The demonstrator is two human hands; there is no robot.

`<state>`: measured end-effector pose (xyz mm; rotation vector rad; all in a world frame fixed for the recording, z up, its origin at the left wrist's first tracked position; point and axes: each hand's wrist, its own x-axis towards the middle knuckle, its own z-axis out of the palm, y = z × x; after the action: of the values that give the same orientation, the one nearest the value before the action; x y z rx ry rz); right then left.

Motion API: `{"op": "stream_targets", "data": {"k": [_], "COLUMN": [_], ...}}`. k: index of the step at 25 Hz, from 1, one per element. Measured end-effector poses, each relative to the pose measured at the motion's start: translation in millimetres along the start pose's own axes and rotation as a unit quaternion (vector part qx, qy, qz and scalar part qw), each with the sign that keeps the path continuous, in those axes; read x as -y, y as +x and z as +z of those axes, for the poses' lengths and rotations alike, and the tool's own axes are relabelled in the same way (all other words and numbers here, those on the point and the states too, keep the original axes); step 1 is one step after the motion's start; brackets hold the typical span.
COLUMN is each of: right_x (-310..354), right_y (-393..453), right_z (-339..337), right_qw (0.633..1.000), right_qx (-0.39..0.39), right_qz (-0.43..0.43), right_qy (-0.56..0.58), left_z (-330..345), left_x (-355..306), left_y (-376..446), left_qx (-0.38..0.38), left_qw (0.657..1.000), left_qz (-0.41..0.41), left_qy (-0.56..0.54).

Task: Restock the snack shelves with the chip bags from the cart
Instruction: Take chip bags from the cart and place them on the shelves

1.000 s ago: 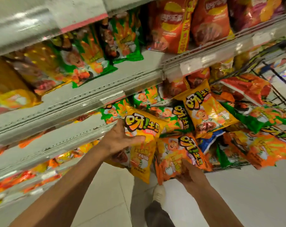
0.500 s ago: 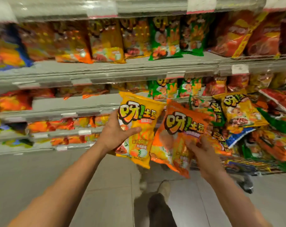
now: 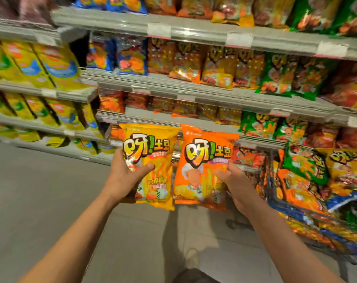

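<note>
So we've got two chip bags up in front of us now: the yellow bag (image 3: 152, 166) in our left hand (image 3: 124, 176) and the orange bag (image 3: 203, 170) in our right hand (image 3: 232, 184), held side by side, edges just about touching, both upright with the fronts facing us. A second ago the orange bag was only just coming off the pile in the cart (image 3: 308, 213), and we were looking down at that heap; now the view has swung onto the snack shelves (image 3: 214, 94), so our guess is the picking's done and placing comes next. Left thumb is clamped across the yellow front, fingers hidden behind. Right fingers curl round the orange bag's edge. Both bags look puffy and glossy, same cartoon logo. Matching orange packs seem to sit on the middle shelves ahead, green ones further right, though it's blurry.
</note>
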<state>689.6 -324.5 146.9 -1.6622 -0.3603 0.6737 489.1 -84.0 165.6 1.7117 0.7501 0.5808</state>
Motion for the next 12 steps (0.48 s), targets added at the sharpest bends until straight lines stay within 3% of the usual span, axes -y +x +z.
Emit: {"op": "stream_targets", "data": {"k": [7,12], "right_x": [-4,-5], "right_y": [11,45], "right_z": [56,82], "right_qw": [0.996,0.996], "right_qx": [0.076,0.070], "right_qz": [0.032,0.042], "right_qy": [-0.018,-0.020], "left_z": [-48,-61], "left_x": [28,49], "left_y": [-20,14], "left_qx": [-0.052,-0.049], "left_qw": [0.997,0.995], "left_qz": [-0.053,-0.083], "left_qy": [-0.026,-0.025]}}
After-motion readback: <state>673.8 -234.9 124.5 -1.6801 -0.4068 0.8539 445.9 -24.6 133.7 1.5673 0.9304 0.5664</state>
